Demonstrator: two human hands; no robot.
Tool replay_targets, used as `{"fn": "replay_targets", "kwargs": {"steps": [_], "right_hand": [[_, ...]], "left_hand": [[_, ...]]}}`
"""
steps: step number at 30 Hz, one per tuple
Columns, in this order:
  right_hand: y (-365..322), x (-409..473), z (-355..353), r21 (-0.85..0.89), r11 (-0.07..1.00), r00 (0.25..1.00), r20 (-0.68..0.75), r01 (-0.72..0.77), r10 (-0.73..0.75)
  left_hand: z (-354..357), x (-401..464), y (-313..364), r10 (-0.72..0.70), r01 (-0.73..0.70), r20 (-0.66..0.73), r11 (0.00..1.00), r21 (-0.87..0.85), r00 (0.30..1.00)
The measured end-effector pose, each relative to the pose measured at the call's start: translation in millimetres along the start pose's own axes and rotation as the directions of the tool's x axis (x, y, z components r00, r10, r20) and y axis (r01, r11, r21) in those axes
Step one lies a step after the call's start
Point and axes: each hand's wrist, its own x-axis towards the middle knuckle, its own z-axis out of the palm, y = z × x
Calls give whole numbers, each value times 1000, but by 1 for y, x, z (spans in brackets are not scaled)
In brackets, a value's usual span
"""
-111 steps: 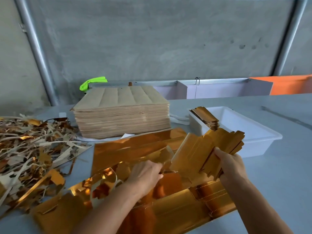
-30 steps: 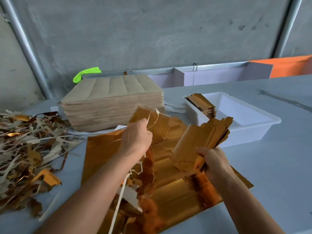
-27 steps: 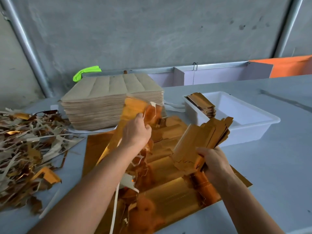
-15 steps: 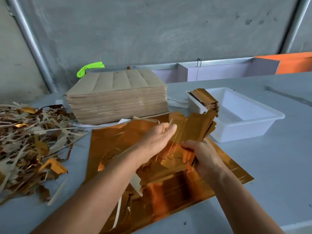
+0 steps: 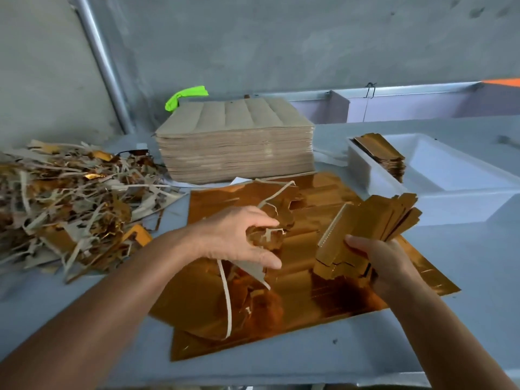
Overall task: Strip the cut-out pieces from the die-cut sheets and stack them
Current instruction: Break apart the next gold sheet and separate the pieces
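A gold foil die-cut sheet (image 5: pixel 304 311) lies flat on the grey table in front of me. My left hand (image 5: pixel 239 237) is closed around a crumpled bunch of torn waste strips (image 5: pixel 270 220), gold and grey-backed, held just above the sheet. My right hand (image 5: pixel 385 257) grips a fanned bundle of gold cut-out pieces (image 5: pixel 365 226) by its lower end, over the sheet's right side. A small stack of finished gold pieces (image 5: pixel 380 153) stands at the left end of a white tray (image 5: pixel 455 204).
A thick stack of brown-backed sheets (image 5: pixel 236 142) stands behind the gold sheet. A big heap of waste strips (image 5: pixel 70 198) covers the table's left side. A green object (image 5: pixel 185 95) lies behind the stack, against the concrete wall.
My left hand has pulled away from the bundle, leftward, gathering torn waste into a crumpled bunch. My right hand still holds the cut-out bundle, which has shifted slightly to the right.
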Motion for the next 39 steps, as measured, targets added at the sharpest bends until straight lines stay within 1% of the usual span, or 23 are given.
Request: {"fn": "replay_targets", "kwargs": {"steps": [2, 5, 7, 9, 11, 13, 16, 18, 21, 23, 25, 26, 27, 28, 29, 30, 31, 32, 33, 34, 35, 36, 39], "right_hand": [[2, -6, -3, -4, 1000, 1000, 5, -8, 8], [4, -16, -3, -29, 1000, 1000, 19, -7, 7], [6, -22, -3, -52, 999, 999, 40, 14, -12], [8, -29, -2, -66, 997, 998, 65, 26, -22], [12, -36, 1, -69, 997, 996, 90, 21, -15], [14, -42, 4, -53, 999, 994, 109, 11, -5], [15, -47, 10, -53, 998, 994, 111, 15, -9], [15, -49, 15, -65, 998, 992, 123, 25, -17], [16, -51, 20, -98, 994, 991, 126, 54, -41], [17, -53, 23, -137, 988, 992, 111, 74, -59], [19, -56, 27, -159, 985, 995, 86, 66, -53], [20, -58, 29, -161, 985, 996, 72, 58, -47], [21, -60, 30, -155, 987, 997, 67, 50, -40], [21, -60, 31, -147, 988, 997, 63, 43, -34], [21, -59, 33, -137, 990, 998, 58, 36, -29], [22, -58, 34, -127, 991, 998, 49, 33, -27], [23, -58, 35, -120, 992, 999, 42, 25, -20], [23, -58, 37, -123, 992, 999, 37, 11, -6], [23, -57, 40, -129, 992, 999, 41, -3, 8], [24, -57, 42, -137, 990, 999, 47, -10, 16], [25, -57, 44, -150, 989, 998, 51, -18, 26], [27, -57, 47, -158, 987, 998, 55, -31, 40], [31, -55, 54, -178, 983, 997, 66, -34, 47]], "left_hand": [[-1, -19, 1, -57, 43, 167, 995, 86, 984], [-8, -46, -2, -81, 53, 250, 992, 115, 965], [-10, -60, -3, -107, 48, 300, 979, 198, 948], [-1, -67, -1, -141, 38, 296, 943, 330, 945], [11, -66, -2, -108, 21, 215, 929, 370, 971], [17, -60, -5, -90, 59, 127, 971, 230, 988], [12, -39, -3, -235, 217, -113, 964, -155, 965], [8, -19, 5, -369, 233, -245, 863, -448, 897], [7, 12, 26, -522, 155, -258, 621, -768, 813], [5, 28, 44, -614, 62, -185, 358, -932, 767], [2, 39, 59, -662, -21, -64, 73, -997, 747], [2, 44, 66, -652, -46, -40, 7, -999, 758], [4, 49, 71, -623, -52, -57, 25, -998, 781], [8, 53, 73, -586, -34, -110, 139, -990, 803], [13, 54, 72, -535, 2, -195, 344, -939, 822], [18, 52, 70, -452, 33, -293, 586, -810, 843], [23, 48, 64, -339, 38, -392, 795, -606, 855], [26, 43, 57, -224, 33, -472, 925, -380, 853], [28, 37, 49, -117, 32, -528, 985, -167, 841], [29, 29, 42, -32, 41, -555, 999, 3, 831], [29, 22, 36, 20, 41, -551, 994, 97, 834], [29, 15, 31, 29, 21, -521, 996, 90, 853], [35, -7, 23, -17, -30, -310, 989, -145, 950]]}}
